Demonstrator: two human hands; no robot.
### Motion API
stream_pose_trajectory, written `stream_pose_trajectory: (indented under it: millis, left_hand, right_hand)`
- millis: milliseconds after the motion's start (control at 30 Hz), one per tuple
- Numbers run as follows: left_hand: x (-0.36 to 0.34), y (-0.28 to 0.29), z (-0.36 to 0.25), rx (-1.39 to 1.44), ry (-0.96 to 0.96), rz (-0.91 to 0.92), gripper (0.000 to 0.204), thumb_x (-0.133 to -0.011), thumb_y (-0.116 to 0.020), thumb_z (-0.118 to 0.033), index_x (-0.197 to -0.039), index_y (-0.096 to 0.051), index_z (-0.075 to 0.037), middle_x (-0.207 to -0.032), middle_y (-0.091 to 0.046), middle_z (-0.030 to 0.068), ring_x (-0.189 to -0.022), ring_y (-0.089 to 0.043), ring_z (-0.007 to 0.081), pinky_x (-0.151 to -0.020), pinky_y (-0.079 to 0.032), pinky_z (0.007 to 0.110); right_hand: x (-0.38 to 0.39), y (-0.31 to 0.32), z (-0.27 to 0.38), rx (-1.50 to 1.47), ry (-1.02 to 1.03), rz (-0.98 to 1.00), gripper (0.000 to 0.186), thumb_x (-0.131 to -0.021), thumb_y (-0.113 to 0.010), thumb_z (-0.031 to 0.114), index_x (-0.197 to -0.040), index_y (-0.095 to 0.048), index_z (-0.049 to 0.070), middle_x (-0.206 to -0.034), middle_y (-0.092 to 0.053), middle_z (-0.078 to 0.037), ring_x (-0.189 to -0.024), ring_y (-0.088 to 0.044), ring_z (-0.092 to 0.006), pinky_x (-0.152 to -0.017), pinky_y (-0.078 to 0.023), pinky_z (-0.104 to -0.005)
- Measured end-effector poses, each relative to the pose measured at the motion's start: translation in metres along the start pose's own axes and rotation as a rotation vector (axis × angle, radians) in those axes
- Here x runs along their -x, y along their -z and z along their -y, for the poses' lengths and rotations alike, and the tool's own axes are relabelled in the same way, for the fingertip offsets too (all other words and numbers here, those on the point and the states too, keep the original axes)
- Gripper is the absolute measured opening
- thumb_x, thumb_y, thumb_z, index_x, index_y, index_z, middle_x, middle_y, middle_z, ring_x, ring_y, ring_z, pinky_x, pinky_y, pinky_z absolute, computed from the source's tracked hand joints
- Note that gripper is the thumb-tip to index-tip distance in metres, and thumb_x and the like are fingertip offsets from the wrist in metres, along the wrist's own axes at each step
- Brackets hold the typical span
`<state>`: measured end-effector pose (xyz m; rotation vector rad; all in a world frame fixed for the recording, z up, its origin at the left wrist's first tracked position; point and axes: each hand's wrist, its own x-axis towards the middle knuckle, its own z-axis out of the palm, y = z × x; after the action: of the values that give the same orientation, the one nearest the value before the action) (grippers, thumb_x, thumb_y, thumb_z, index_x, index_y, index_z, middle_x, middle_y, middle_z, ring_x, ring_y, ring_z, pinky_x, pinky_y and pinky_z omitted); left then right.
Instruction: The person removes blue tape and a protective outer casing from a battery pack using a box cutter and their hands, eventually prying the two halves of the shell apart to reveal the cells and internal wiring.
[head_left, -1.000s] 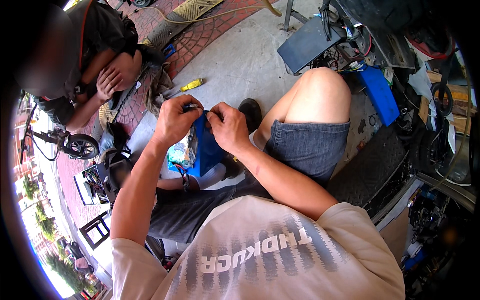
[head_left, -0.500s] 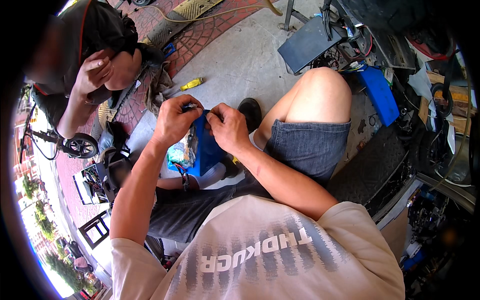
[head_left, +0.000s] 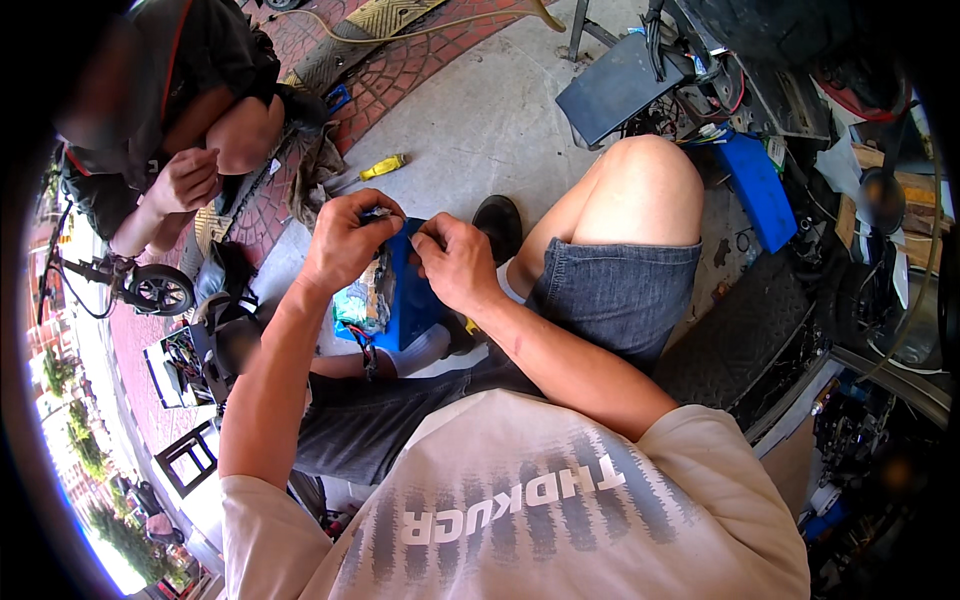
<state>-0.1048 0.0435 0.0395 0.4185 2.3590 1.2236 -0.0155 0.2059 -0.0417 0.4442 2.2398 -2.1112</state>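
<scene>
Between my legs sits a blue-wrapped battery pack (head_left: 412, 305), its left side showing silvery, greenish parts and red and black wires (head_left: 360, 338) at the near end. My left hand (head_left: 350, 240) is at the pack's far left end, thumb and fingers pinched together; what they hold is too small to make out. Beside it, over the pack's far right edge, my right hand (head_left: 455, 262) also has its fingertips closed in a pinch. Whether the blue wrapping is between them cannot be told. The two hands are a short gap apart.
A yellow-handled screwdriver (head_left: 383, 167) lies on the concrete beyond my hands, near a crumpled rag (head_left: 318, 165). Another person (head_left: 185, 185) crouches at the far left. To the right are a blue case (head_left: 757, 190), a dark flat panel (head_left: 622, 90) and cluttered parts.
My right fingertips have shifted slightly at the pack's edge, while my left hand stays nearly still. The other person's hand has lowered.
</scene>
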Motion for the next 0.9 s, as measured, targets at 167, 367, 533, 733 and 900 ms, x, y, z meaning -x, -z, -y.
stream_pose_trajectory:
  millis: [167, 367, 533, 733, 900]
  left_hand:
    - [0.003, 0.006, -0.003, 0.031, 0.011, 0.053, 0.016, -0.095, -0.075, -0.009, -0.104, -0.076, 0.004, -0.092, -0.074, 0.0046, -0.087, -0.064, 0.0105, -0.080, -0.053, 0.030]
    - [0.005, 0.013, 0.001, 0.080, 0.001, 0.095, 0.016, -0.095, -0.075, -0.009, -0.106, -0.076, 0.002, -0.090, -0.072, 0.0032, -0.084, -0.062, 0.0097, -0.076, -0.052, 0.030]
    - [0.008, 0.015, -0.001, 0.154, 0.016, 0.146, 0.015, -0.097, -0.075, -0.011, -0.106, -0.074, 0.001, -0.091, -0.070, 0.0016, -0.083, -0.060, 0.0086, -0.075, -0.050, 0.029]
    - [0.012, 0.026, 0.002, 0.256, 0.029, 0.207, 0.011, -0.099, -0.074, -0.009, -0.106, -0.072, -0.001, -0.096, -0.069, 0.0024, -0.090, -0.061, 0.0097, -0.081, -0.050, 0.028]
    - [0.013, 0.010, -0.014, -0.095, -0.144, 0.090, 0.015, -0.097, -0.071, -0.006, -0.109, -0.069, 0.002, -0.104, -0.070, 0.0136, -0.101, -0.067, 0.0245, -0.091, -0.053, 0.037]
  right_hand:
    - [0.005, 0.002, 0.005, -0.014, -0.029, 0.037, 0.021, -0.100, -0.072, 0.019, -0.098, -0.075, -0.001, -0.082, -0.078, -0.020, -0.081, -0.078, -0.0396, -0.076, -0.060, -0.0472]
    - [0.010, 0.003, 0.005, -0.022, -0.024, 0.067, 0.019, -0.101, -0.071, 0.018, -0.098, -0.075, -0.001, -0.079, -0.078, -0.017, -0.077, -0.079, -0.0358, -0.074, -0.060, -0.0448]
    - [0.012, 0.004, 0.006, -0.033, -0.050, 0.089, 0.018, -0.101, -0.071, 0.016, -0.096, -0.074, -0.001, -0.078, -0.078, -0.016, -0.073, -0.079, -0.0321, -0.072, -0.061, -0.0430]
    - [0.019, 0.001, 0.009, -0.039, -0.076, 0.122, 0.018, -0.101, -0.071, 0.015, -0.095, -0.074, -0.002, -0.077, -0.078, -0.016, -0.071, -0.079, -0.0298, -0.071, -0.061, -0.0424]
    - [0.013, 0.001, -0.003, 0.031, 0.042, 0.056, 0.017, -0.103, -0.069, 0.013, -0.097, -0.073, -0.003, -0.076, -0.077, -0.014, -0.064, -0.076, -0.0184, -0.061, -0.060, -0.0355]
